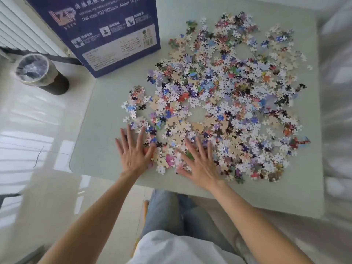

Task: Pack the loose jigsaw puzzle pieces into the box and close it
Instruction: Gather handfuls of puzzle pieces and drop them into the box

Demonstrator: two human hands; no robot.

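A wide spread of loose jigsaw puzzle pieces [228,96] covers the pale green table [99,115], many lying white side up. A dark blue puzzle box [106,29] with white print stands at the table's far left corner, its top out of frame. My left hand [133,151] lies flat with fingers spread at the near left edge of the pieces. My right hand [200,161] lies flat with fingers spread on the pieces just right of it. Neither hand holds anything.
A round bin [38,73] lined with a clear bag stands on the shiny floor left of the table. A white radiator [21,27] runs along the far left. My lap in blue jeans [171,212] is below the table's near edge.
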